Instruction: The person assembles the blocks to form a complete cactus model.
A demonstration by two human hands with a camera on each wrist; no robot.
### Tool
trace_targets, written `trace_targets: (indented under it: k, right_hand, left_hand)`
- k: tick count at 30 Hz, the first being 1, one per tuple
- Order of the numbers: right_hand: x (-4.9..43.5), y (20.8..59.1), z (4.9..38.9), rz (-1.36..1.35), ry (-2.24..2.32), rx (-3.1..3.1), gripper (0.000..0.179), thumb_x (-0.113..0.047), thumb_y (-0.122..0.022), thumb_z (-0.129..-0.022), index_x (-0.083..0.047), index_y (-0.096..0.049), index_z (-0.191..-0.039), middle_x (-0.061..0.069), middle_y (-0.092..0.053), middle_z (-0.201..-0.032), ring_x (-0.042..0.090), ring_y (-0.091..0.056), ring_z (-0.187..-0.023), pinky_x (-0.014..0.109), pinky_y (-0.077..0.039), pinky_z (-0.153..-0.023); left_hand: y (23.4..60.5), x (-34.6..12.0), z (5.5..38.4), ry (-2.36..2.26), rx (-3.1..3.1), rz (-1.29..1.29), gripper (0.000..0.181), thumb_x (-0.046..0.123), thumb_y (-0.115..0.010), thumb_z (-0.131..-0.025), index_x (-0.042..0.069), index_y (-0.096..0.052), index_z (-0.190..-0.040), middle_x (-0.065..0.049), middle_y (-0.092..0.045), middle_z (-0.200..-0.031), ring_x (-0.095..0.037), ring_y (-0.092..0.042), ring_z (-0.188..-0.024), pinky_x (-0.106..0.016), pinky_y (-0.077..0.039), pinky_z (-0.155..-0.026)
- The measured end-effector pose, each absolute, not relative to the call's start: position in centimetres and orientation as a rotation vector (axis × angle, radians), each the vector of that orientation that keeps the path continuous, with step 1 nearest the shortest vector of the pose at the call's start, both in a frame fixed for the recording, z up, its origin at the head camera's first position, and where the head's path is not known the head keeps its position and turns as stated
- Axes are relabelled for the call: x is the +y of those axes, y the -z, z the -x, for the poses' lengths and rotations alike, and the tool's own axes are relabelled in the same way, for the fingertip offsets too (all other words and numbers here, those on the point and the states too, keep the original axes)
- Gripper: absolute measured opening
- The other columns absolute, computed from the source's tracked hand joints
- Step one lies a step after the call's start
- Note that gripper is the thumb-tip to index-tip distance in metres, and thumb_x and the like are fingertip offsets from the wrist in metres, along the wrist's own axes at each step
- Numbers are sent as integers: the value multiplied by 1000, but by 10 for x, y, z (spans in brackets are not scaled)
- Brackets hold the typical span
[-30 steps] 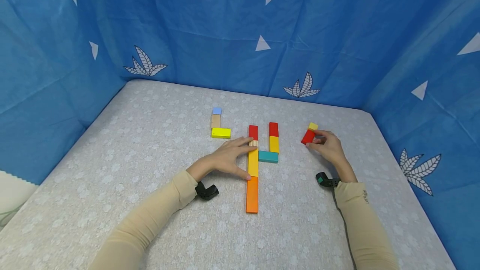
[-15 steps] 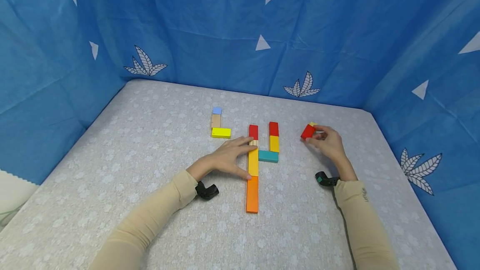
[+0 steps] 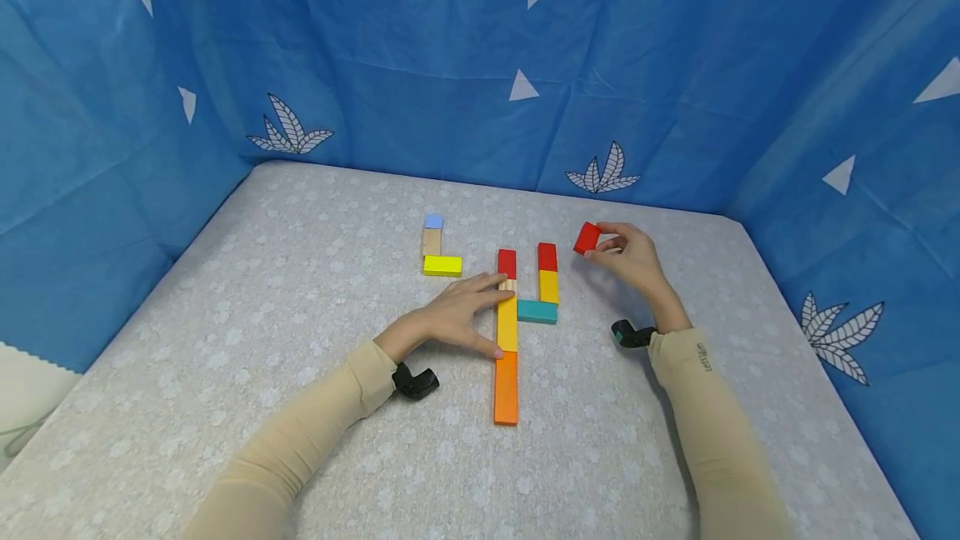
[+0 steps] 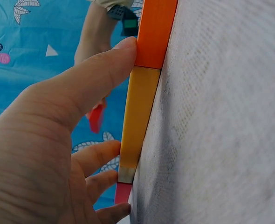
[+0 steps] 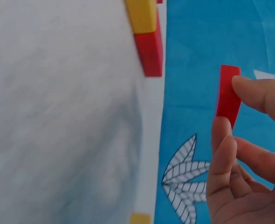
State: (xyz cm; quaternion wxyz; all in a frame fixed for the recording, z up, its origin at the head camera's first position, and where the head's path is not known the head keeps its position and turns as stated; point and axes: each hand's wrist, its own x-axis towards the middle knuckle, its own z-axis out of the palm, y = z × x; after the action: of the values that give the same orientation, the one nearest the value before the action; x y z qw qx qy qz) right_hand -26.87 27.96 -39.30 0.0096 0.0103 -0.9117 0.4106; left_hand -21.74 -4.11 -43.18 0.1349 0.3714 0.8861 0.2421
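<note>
In the head view my right hand (image 3: pixel 633 261) pinches a red block (image 3: pixel 587 238) between thumb and fingers, off the table; the right wrist view shows the same red block (image 5: pixel 228 95) upright against the blue cloth. My left hand (image 3: pixel 461 312) rests with spread fingers along a line of blocks: a red block (image 3: pixel 507 263), a plain wood piece (image 3: pixel 508 284), a yellow block (image 3: pixel 507 325) and an orange block (image 3: pixel 506 388). Its thumb touches where yellow meets orange. Beside this line lie a teal block (image 3: pixel 537 312), a yellow block (image 3: pixel 549 287) and a red block (image 3: pixel 547 257).
Left of the line, a blue block (image 3: pixel 433 222), a tan block (image 3: pixel 432 242) and a bright yellow block (image 3: pixel 442 266) form an L. A small yellow block (image 5: pixel 140 218) shows at the right wrist view's bottom edge. Blue cloth (image 3: pixel 420 132) hangs behind the table (image 3: pixel 337 232).
My right hand has lifted the red block away from the small yellow block and moved it left and toward the back. The left hand has stayed in place.
</note>
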Motion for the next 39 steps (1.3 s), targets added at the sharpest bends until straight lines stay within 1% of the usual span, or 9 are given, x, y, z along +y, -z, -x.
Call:
trace_targets:
  k: [4, 8, 11, 17, 21, 25, 28, 33, 39]
  right_hand:
    - [259, 381, 282, -81, -1300, -2861, 63, -24, -75, -86, -10, -50, -142, 14, -54, -130, 26, -61, -99, 25, -50, -76]
    - [239, 374, 296, -100, -1322, -2907, 62, -22, -75, -86, -12, -51, -142, 14, -60, -119, 26, -59, -100, 33, -50, -81]
    - [225, 370, 305, -134, -1324, -2954, 61, -22, -75, -85, -13, -51, -141, 14, -60, -118, 27, -58, -102, 36, -50, -84]
    - [201, 367, 318, -265, -1227, -3031, 60, -21, -75, -85, -11, -54, -139, 14, -59, -118, 27, -57, -99, 34, -52, -81]
    - [191, 367, 325, -350, -1209, -3053, 59, -20, -76, -85, -10, -54, -139, 14, -59, -124, 27, -60, -99, 33, -54, -80]
    - [186, 373, 333, -392, -1235, -3082, 58, -20, -76, -85, -10, -54, -138, 13, -60, -129, 26, -62, -98, 33, -54, -82]
    - [184, 378, 337, -415, -1253, -3108, 57, -19, -74, -86, -8, -54, -139, 15, -59, -131, 28, -62, -100, 37, -54, -86]
    - [183, 386, 342, -410, -1265, -3162, 57, -19, -73, -87, -8, -53, -139, 14, -54, -136, 29, -59, -106, 40, -53, -92]
    - [182, 390, 344, -375, -1265, -3212, 58, -21, -74, -86, -10, -54, -139, 14, -56, -134, 28, -56, -107, 38, -51, -92]
  left_hand:
    - [431, -41, 217, -702, 2566, -1069, 97, 60, -76, -72, 24, -36, -152, 0, -15, -165, -29, -12, -152, -55, -13, -120]
    - [430, -41, 217, -697, 2562, -1066, 96, 60, -76, -72, 24, -36, -152, 0, -15, -165, -29, -12, -152, -55, -13, -120]
    - [429, -41, 217, -692, 2556, -1060, 96, 60, -76, -73, 24, -36, -153, 0, -14, -165, -29, -11, -152, -56, -13, -120]
    - [429, -41, 218, -692, 2560, -1068, 96, 60, -76, -73, 24, -37, -152, 0, -15, -165, -28, -12, -152, -56, -15, -120]
    - [429, -40, 218, -698, 2559, -1066, 95, 60, -76, -73, 24, -37, -152, -1, -16, -165, -29, -13, -152, -57, -15, -119]
    - [429, -40, 218, -689, 2555, -1055, 96, 60, -76, -73, 24, -36, -152, 0, -15, -165, -29, -12, -152, -57, -15, -119]
    - [429, -41, 217, -694, 2555, -1053, 96, 59, -77, -73, 24, -37, -152, 0, -15, -165, -29, -12, -152, -57, -15, -119]
    - [429, -40, 216, -703, 2549, -1055, 95, 59, -77, -73, 24, -37, -152, 0, -16, -165, -29, -12, -152, -58, -15, -119]
    - [428, -41, 216, -694, 2554, -1054, 96, 60, -77, -73, 24, -36, -153, 0, -15, -165, -29, -12, -152, -57, -15, -119]
